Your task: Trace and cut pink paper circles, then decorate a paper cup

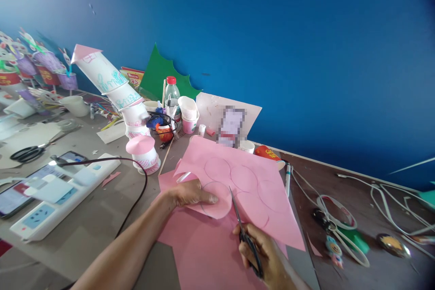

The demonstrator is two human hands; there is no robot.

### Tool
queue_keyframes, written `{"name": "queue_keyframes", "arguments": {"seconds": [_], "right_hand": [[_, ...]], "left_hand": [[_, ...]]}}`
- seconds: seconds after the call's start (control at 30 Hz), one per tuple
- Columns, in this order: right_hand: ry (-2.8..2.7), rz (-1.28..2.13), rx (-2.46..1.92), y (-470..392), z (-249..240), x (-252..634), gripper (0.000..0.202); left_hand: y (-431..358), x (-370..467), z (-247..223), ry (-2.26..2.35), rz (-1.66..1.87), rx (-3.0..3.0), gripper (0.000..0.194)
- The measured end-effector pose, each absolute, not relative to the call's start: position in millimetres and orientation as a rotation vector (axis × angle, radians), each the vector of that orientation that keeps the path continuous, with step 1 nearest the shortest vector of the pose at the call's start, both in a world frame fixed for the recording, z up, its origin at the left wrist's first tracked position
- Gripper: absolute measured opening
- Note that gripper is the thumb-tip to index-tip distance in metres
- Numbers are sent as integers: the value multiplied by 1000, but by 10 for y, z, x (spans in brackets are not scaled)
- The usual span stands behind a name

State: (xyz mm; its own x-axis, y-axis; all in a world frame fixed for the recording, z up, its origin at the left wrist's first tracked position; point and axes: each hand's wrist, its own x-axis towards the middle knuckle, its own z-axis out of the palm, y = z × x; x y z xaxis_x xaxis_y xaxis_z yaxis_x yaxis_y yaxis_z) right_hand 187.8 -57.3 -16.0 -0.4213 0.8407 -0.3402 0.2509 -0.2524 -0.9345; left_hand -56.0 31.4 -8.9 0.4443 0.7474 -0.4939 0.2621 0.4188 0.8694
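A sheet of pink paper with several circles drawn on it is raised above more pink paper on the table. My left hand grips its near left part, thumb on top of one drawn circle; the fingers underneath are hidden. The paper's edge is cut in a curve around that circle. In my right hand is a pair of scissors with black handles. Its blades point away from me, and the tips lie at the right side of the circle under my left thumb.
A leaning tower of decorated paper cups stands at the left. Nearer lie a white power strip, a phone, a dark cable and other scissors. A bottle stands behind the paper; white cords and tape lie right.
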Motion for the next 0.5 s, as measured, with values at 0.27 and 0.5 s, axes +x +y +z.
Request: {"name": "queue_keyframes", "arguments": {"seconds": [0.27, 0.5], "right_hand": [[-1543, 1738, -1294, -556, -198, 1907, 64], [-1549, 1744, -1290, -531, -236, 1927, 65]], "left_hand": [[333, -597, -139, 1071, 404, 1174, 33], [332, -569, -166, 1061, 468, 1128, 35]]}}
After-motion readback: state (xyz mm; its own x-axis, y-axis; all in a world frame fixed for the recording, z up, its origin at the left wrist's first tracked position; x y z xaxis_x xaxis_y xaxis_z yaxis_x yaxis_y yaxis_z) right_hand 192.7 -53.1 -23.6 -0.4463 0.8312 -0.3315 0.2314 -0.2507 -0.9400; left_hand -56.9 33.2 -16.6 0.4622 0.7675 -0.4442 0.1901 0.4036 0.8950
